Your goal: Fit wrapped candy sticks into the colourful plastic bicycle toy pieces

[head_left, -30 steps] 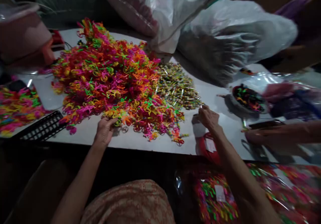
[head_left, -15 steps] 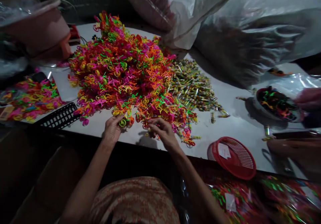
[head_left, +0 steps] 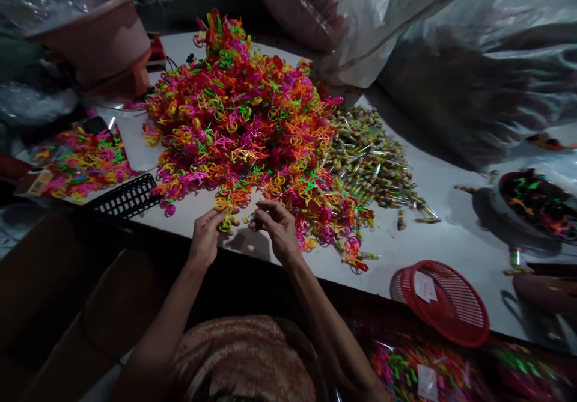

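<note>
My left hand (head_left: 206,238) is closed on a small yellow-green plastic toy (head_left: 226,222) with round, wheel-like parts. Close by on its right, my right hand (head_left: 280,229) pinches a small patterned tube in clear wrap (head_left: 249,217), its end pointing toward the toy. Both hands hover over the front edge of the white table (head_left: 246,243). Just beyond them rises a big heap of bright plastic toys (head_left: 243,119) in pink, orange, yellow and green. A pile of similar wrapped tubes (head_left: 372,161) lies against the heap's right side.
A red plastic basket (head_left: 444,306) with a paper slip stands at the table's front right. A black slotted tray (head_left: 126,197) and more loose toys (head_left: 90,161) lie left. Large filled sacks (head_left: 451,77) line the back. A bowl of dark pieces (head_left: 536,210) is far right.
My right hand has come away from the heap's edge toward my left hand, with a wrapped tube now showing in its fingers. The view has shifted, so the table appears further right.
</note>
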`<action>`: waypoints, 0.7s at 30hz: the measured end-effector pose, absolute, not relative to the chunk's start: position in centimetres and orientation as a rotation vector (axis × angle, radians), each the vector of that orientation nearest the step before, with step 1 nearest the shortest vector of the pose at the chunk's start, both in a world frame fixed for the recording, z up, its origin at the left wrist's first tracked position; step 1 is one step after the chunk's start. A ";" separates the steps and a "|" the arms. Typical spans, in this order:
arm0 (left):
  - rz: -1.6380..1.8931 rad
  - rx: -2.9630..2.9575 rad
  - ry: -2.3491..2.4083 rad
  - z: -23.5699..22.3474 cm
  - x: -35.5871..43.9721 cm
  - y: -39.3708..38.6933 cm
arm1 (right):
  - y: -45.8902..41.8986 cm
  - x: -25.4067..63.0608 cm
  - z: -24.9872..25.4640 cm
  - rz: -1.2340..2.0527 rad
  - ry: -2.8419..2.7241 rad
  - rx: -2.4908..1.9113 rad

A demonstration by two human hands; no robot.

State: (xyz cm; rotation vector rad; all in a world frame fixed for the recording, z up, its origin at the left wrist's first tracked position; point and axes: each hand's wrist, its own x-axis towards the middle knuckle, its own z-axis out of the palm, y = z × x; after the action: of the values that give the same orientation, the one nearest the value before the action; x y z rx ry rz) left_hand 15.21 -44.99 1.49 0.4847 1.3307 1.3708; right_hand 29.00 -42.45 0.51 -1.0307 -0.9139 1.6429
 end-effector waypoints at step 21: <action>1.280 0.105 0.982 0.0 18.7 -46.8 | -43.3 31.0 -0.4 1.598 -0.842 -1.155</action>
State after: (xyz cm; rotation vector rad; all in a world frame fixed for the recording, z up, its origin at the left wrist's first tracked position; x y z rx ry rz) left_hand 18.74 -46.80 0.03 0.1054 0.9818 1.2797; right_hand 31.04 -43.26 -0.43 -1.1550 -0.8416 1.5976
